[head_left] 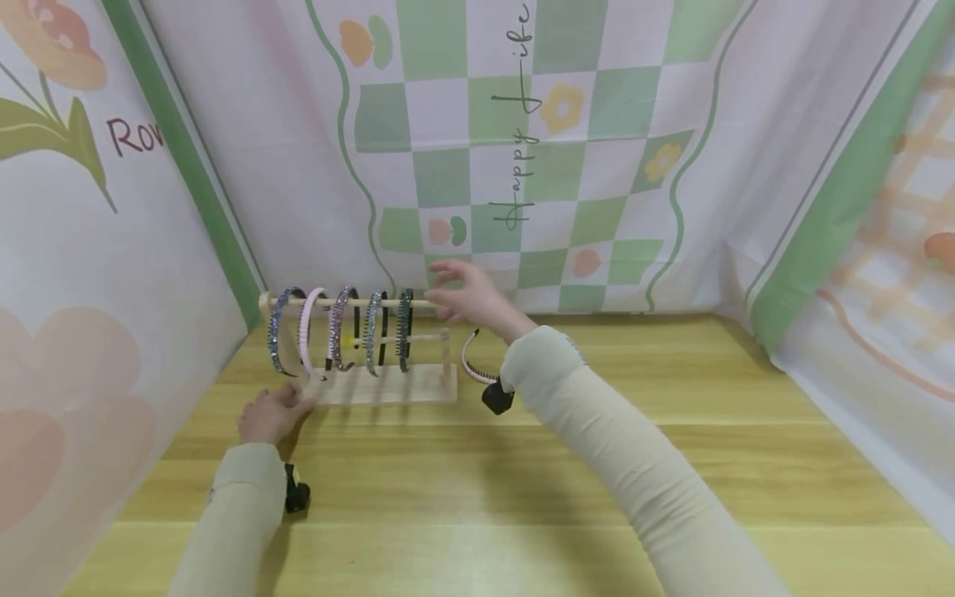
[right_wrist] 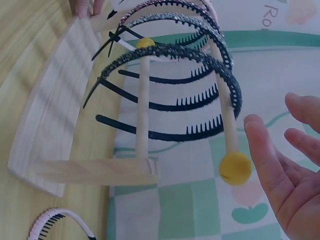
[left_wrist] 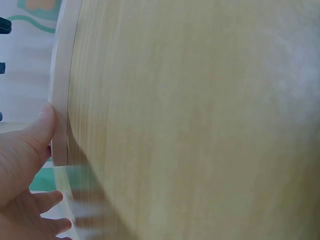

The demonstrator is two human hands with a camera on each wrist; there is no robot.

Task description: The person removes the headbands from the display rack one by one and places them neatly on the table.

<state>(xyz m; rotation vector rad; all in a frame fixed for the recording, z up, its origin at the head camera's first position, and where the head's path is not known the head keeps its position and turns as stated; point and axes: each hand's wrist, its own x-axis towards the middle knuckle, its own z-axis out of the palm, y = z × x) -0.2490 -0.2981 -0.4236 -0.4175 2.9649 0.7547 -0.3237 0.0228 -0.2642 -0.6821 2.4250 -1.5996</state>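
A wooden headband rack stands toward the back left of the table, with several headbands hanging from its upper bar. From left to right these include a blue glittery headband, a pink headband and a dark glittery headband. My left hand holds the left front corner of the rack's base, its thumb against the edge. Beside the bar's yellow end ball, my right hand has its fingers spread and nothing in them. Another pink headband lies on the table right of the base.
A lower wooden rod runs below the upper bar. Printed curtains hang behind the table and along both sides. The wood-grain table extends forward and right of the rack. Black wrist cameras sit at both cuffs.
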